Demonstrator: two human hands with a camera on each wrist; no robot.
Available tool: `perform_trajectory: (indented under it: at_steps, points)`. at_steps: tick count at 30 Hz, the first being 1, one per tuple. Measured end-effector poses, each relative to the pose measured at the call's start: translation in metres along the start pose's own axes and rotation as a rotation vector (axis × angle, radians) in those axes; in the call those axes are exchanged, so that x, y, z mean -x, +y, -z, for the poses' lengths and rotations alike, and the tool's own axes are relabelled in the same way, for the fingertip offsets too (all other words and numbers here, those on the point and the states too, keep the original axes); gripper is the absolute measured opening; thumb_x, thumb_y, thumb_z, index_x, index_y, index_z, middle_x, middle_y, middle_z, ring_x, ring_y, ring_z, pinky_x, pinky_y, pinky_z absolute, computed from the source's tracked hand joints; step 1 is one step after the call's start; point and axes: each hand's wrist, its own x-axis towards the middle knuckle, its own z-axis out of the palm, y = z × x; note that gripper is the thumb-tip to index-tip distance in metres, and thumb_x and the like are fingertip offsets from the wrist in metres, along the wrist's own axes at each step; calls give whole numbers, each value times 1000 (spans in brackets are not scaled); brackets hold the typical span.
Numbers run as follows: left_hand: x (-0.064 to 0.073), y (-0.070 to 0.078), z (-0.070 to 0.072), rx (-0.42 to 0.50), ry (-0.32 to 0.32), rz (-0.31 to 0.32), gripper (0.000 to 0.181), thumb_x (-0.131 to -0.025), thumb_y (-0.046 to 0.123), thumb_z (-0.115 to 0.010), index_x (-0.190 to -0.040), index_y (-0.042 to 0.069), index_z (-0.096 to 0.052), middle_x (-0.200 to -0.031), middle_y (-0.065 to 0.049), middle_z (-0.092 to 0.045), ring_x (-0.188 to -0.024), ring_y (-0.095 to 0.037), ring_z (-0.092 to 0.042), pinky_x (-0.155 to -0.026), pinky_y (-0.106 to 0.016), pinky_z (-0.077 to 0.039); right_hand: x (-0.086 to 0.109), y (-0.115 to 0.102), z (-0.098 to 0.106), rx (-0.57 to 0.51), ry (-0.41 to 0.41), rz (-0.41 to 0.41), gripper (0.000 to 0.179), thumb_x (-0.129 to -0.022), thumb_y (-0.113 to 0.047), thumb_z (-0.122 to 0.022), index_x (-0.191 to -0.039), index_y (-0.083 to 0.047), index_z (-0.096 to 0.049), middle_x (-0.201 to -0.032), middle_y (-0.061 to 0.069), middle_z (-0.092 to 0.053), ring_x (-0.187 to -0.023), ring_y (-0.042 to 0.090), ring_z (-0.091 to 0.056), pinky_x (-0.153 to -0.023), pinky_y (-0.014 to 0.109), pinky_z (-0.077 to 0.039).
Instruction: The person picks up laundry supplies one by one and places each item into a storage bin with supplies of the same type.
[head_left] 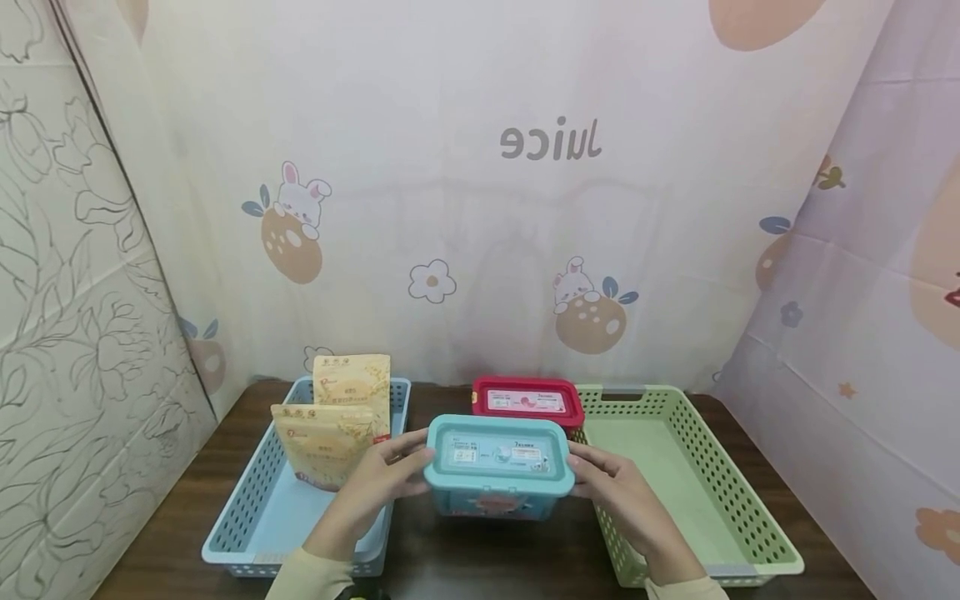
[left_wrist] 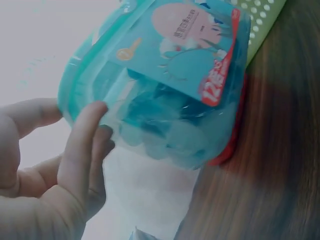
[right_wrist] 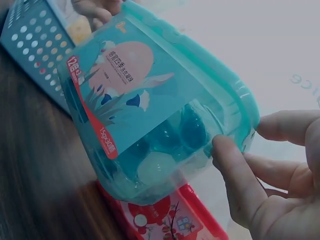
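Observation:
Between both hands is a teal lidded box of laundry pods, its clear lower walls showing blue and white pods in the right wrist view. My left hand pinches its left end near the lid rim with thumb and fingers. At the opposite end, my right hand grips the rim the same way. The lid is on and faces up. Whether the box's base touches the table cannot be told. Just behind it stands a red lidded box, partly covered by the teal one.
On the left, a blue perforated basket holds two yellow pouches, both upright. A green perforated basket lies on the right, beside the red box. Dark wooden table shows between the baskets; a patterned curtain hangs behind.

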Motion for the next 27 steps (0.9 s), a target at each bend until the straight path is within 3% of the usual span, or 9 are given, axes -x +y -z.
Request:
perform_trajectory:
  at_steps: [6, 12, 27]
  points:
    - [2, 3, -5, 53, 51, -28, 56, -96, 27, -70, -143, 1, -53, -120, -15, -58, -99, -20, -67, -86, -38, -58, 3, -8, 2, -69, 3, 37, 53, -100, -22, -63, -140, 10, -50, -130, 23, -61, -97, 23, -70, -85, 32, -58]
    - [3, 8, -9, 96, 79, -36, 56, -96, 28, -70, -143, 2, -54, -132, -16, -55, -105, -23, -66, -89, -39, -57, 3, -13, 7, -115, -5, 58, 51, -102, -18, -61, -140, 13, -47, -129, 23, -62, -96, 22, -70, -85, 32, -58]
    - [3, 12, -16, 125, 39, -65, 61, -96, 33, -70, -145, 4, -51, -145, -18, -49, -115, -26, -63, -91, -38, -56, 3, -21, 16, -144, 19, 84, 51, -102, -17, -60, -141, 14, -46, -120, 10, -68, -93, 18, -69, -80, 30, -59]
